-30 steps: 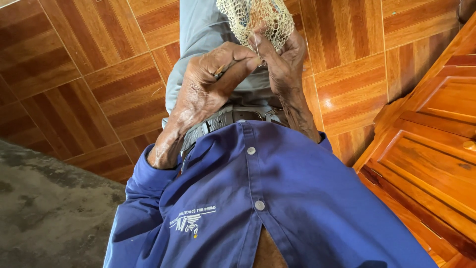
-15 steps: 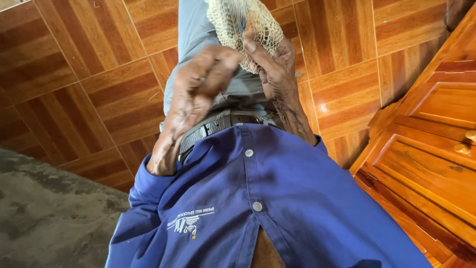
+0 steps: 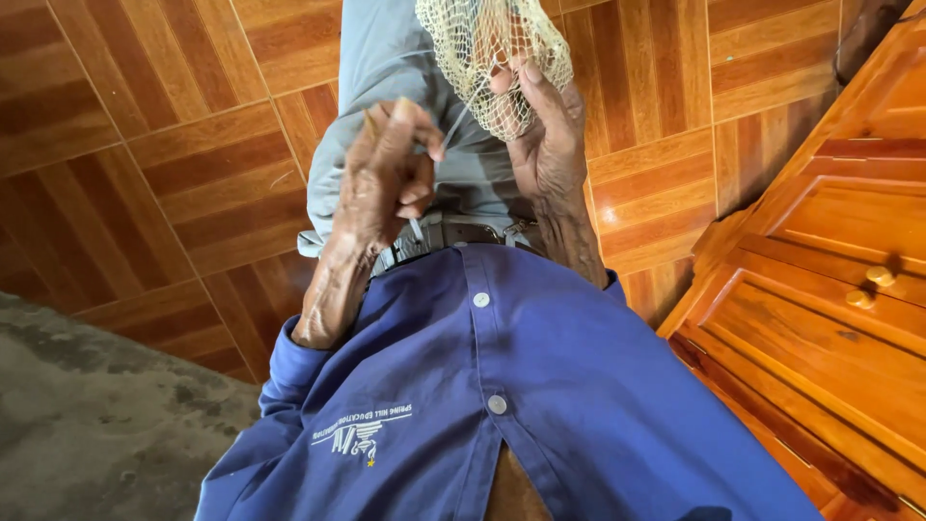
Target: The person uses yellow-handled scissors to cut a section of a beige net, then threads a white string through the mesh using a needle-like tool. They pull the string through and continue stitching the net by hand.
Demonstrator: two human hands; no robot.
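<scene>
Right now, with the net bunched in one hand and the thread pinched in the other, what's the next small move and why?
Probably draw the left hand a little further from the net to take up the thread. It runs from the pinch up to the mesh, which the right hand grips bunched, so that hand can brace against the pull.

Brown tiled floor (image 3: 174, 183) meets a grey mat (image 3: 87, 434); a wooden cabinet (image 3: 820, 318) stands on it.
</scene>
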